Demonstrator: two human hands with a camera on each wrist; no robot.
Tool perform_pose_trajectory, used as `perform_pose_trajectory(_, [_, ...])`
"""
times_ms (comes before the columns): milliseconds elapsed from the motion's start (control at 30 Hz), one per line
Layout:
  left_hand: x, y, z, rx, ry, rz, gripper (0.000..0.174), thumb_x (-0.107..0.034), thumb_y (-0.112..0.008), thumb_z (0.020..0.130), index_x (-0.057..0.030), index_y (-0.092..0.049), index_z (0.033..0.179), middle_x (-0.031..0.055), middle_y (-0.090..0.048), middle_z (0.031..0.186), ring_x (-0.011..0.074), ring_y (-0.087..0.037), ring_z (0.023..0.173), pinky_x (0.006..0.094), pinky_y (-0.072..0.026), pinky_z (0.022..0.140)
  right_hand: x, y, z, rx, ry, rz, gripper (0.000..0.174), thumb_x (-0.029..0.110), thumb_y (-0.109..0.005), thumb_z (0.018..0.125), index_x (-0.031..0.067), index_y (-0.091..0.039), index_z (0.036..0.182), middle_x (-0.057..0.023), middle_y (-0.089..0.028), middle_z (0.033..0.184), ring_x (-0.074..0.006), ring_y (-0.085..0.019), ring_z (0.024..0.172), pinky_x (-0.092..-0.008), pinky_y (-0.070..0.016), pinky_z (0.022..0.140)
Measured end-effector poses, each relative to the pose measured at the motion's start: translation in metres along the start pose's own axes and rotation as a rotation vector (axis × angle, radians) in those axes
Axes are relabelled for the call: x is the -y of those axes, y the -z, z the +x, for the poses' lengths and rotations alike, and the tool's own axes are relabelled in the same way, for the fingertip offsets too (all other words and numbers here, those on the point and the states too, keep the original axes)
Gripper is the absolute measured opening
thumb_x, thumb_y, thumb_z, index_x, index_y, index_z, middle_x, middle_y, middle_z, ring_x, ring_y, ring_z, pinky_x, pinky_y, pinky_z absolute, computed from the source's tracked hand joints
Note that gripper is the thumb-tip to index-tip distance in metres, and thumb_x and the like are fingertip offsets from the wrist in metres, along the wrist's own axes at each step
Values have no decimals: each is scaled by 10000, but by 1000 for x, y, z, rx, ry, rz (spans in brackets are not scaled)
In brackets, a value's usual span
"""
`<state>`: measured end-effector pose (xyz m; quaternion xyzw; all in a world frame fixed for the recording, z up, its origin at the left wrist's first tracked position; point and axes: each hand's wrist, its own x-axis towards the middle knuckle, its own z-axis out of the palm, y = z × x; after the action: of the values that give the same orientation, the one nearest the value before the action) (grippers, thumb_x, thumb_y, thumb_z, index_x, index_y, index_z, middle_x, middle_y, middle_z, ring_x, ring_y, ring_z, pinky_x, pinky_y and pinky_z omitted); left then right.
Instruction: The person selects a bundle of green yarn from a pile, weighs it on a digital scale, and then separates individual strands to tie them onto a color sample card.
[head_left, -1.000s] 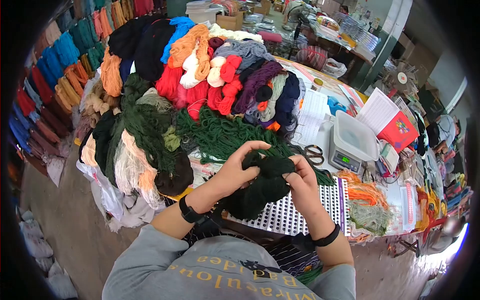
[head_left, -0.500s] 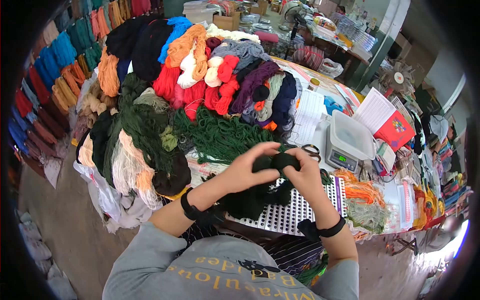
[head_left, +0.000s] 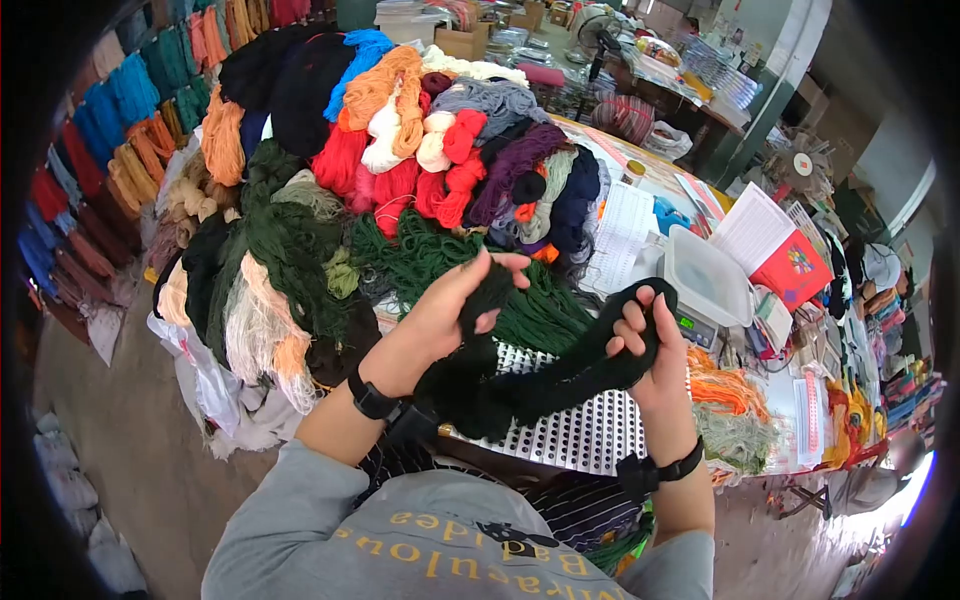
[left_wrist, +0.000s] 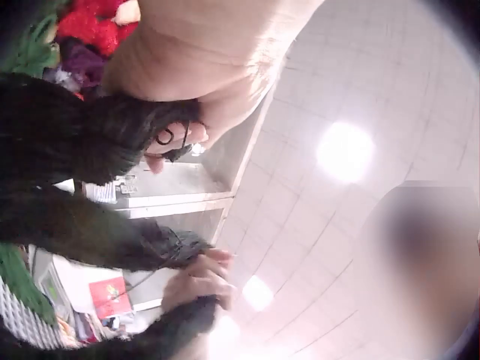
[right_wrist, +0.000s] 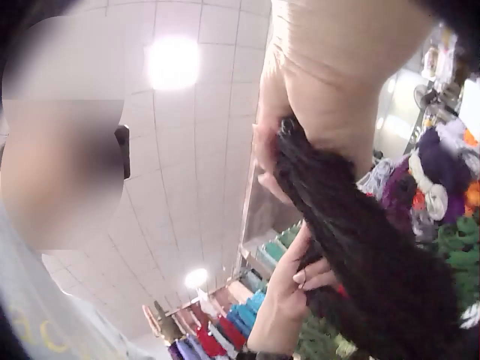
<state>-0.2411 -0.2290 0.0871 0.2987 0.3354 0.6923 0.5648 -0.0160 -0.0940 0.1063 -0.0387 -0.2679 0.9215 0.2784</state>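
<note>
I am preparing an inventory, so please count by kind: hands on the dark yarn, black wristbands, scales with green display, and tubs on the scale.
Hands (left, right) on the dark yarn: 2
Black wristbands: 2
Scale with green display: 1
Tub on the scale: 1
Total: 6

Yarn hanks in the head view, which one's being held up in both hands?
The near-black hank, gripped by the left hand and right hand above the table, unlike those in the pile or hanging at left.

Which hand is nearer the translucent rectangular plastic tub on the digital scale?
Right. The right hand is just front-left of the tub; the left hand is much farther left, holding the looped dark yarn skein.
</note>
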Motion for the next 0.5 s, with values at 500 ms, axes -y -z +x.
perform_pose_trajectory(500, [18,-9,7,-127,5,41,419,-400,-400,962,-100,-459,1249,45,-548,1153,160,-533,1007,326,-433,834,-69,-7,4,-263,54,-706,235,114,-600,876,7,-494,1057,-41,-564,732,-103,-537,566,-215,-421,500])
